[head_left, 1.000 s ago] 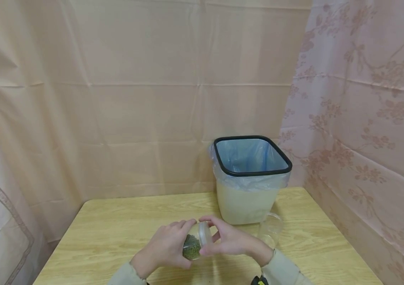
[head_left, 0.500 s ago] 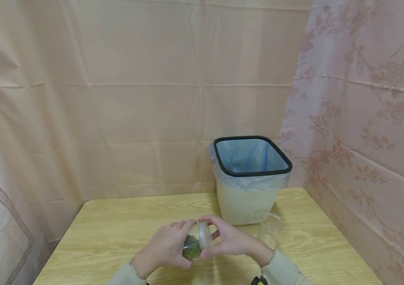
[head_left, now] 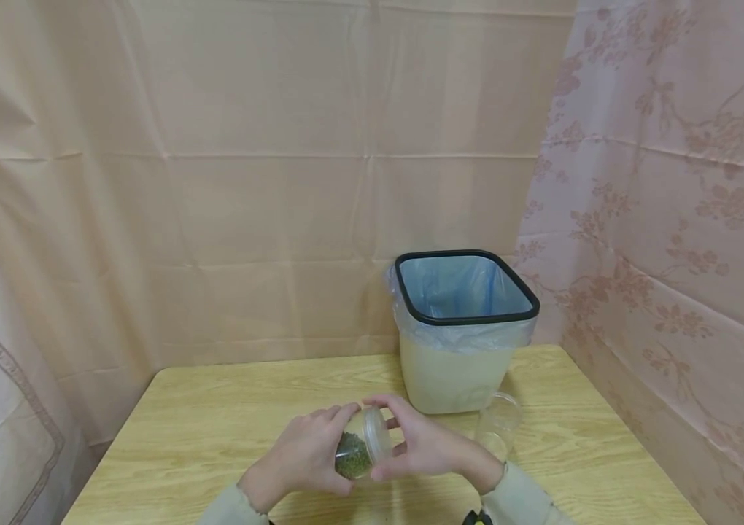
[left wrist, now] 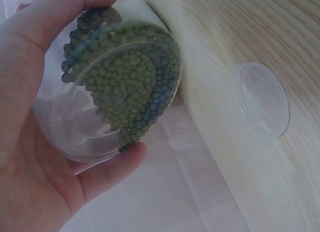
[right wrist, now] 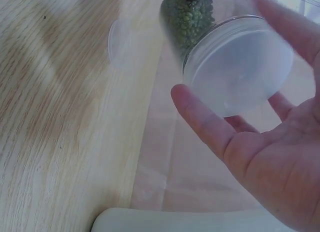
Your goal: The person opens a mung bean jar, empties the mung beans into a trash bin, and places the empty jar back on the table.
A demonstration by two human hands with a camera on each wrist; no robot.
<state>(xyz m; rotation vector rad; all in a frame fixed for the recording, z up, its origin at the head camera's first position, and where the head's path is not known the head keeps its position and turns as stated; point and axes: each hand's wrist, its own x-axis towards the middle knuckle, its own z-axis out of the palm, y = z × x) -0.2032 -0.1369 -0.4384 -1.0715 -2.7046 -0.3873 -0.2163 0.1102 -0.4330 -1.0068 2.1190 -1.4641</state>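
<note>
Jar (head_left: 354, 453) lying over sideways, and it's held in the air between two hands above the near part of the table (head_left: 234, 394)! Its long axis runs roughly left to right, base towards the left palm, lid (head_left: 380, 435) facing the right palm and tipped slightly away from the person. Look inside: small green beans (left wrist: 127, 82) slump to the low side, clear plastic showing above them.

Around it now: a bin (head_left: 451, 375) stands at the back right, black rim up, blue-tinted bag (head_left: 464, 335) folded over the edge. Just beyond the right wrist, a clear container (head_left: 500, 419), its outline faint. On the tabletop, a clear disc (left wrist: 264, 99) lies flat near the table's edge. And between jar and container? The right hand (head_left: 421, 441), square in the path!

To the hands: forearms come in from the bottom corners and converge. The left hand (head_left: 306, 452) grips the jar body, fingers over the top, thumb underneath. The right curves its fingers round the lid, palm clear of it, thumb right at the rim; whether that thumb presses, I can't tell. Pale sleeves (head_left: 519, 496) cover both forearms.
</note>
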